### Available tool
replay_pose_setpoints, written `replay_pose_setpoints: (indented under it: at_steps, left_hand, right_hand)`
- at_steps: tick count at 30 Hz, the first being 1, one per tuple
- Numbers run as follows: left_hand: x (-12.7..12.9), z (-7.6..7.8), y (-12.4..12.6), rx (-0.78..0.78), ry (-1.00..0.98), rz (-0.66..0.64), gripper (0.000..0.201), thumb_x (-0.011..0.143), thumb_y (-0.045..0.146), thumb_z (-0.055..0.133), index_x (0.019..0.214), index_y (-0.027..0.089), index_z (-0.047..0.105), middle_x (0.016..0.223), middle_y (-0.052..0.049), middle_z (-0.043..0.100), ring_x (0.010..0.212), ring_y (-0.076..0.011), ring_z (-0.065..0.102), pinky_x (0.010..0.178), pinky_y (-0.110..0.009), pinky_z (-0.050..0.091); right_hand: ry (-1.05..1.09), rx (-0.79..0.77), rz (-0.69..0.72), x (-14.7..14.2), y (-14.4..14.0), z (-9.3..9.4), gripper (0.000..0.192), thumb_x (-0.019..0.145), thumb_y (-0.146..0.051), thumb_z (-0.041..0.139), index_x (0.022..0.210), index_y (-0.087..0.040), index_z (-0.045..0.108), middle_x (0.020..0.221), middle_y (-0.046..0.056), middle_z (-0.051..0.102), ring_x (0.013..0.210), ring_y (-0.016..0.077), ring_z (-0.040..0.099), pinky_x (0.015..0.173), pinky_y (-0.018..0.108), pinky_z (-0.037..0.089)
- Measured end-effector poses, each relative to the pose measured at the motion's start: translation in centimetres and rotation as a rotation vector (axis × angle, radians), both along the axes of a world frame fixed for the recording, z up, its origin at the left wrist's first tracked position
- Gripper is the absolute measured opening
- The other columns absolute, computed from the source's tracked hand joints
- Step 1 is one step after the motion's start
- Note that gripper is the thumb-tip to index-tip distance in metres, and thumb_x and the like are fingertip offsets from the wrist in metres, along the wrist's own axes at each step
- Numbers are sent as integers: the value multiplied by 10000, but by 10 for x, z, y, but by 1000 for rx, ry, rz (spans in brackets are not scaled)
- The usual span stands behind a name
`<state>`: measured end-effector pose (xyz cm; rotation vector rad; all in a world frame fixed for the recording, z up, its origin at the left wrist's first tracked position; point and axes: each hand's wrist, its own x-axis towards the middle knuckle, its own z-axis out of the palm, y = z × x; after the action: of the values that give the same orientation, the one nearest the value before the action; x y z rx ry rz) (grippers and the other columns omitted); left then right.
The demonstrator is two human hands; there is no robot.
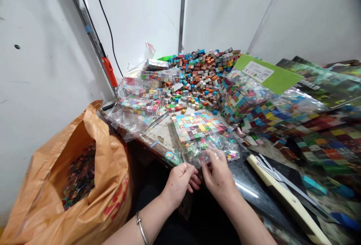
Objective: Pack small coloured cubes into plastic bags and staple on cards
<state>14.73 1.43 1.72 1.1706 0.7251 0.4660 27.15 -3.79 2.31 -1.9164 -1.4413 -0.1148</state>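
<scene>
A clear plastic bag lies at the table's front edge, holding a flat block of colourful patterned cubes and small loose bright pieces in its near part. At the bag's near left corner, my left hand is closed, thumb against the curled index finger, pinching the plastic edge. My right hand bends its fingers round the near edge of the same bag, just right of the left. The plastic between the fingertips is thin and hard to make out.
Loose cubes are heaped at the back. Packed bags lie left; more stand right beneath a green card. Scissors and a cream-handled tool lie right. An orange sack stands left of the table.
</scene>
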Motion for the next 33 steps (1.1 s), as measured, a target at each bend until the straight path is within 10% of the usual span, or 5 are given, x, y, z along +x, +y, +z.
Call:
replay_pose_setpoints:
  at_steps: [5, 15, 22, 33]
  left_hand:
    - [0, 2, 0, -16, 22, -52, 274, 747, 379, 467, 712, 112, 518, 558, -41, 592, 439, -104, 545, 374, -166, 320]
    - [-15, 4, 15, -38, -59, 8, 268, 774, 364, 475, 754, 106, 542, 584, -51, 619, 463, -107, 572, 376, -151, 321]
    - [-19, 3, 15, -55, -31, -4, 263, 783, 350, 480, 740, 98, 539, 577, -47, 604, 455, -100, 566, 353, -135, 319]
    - [0, -1, -3, -198, 11, -19, 459, 717, 539, 508, 816, 91, 530, 655, -69, 603, 479, -138, 591, 367, -190, 422]
  right_hand:
    - [1, -86, -33, 4, 9, 1, 73, 742, -173, 425, 731, -194, 494, 660, 12, 525, 560, 148, 513, 514, 265, 429]
    - [-17, -18, 161, 0, -11, 17, 256, 837, -168, 357, 1030, -187, 524, 989, 83, 606, 937, 170, 562, 798, 298, 460]
    - [-29, -56, -178, 47, -56, 33, 116, 770, -311, 516, 743, -199, 503, 672, 22, 527, 592, 159, 514, 543, 289, 437]
    - [-347, -159, 194, 19, -21, 4, 260, 841, -143, 384, 934, -159, 626, 949, 78, 656, 851, 187, 579, 762, 319, 461]
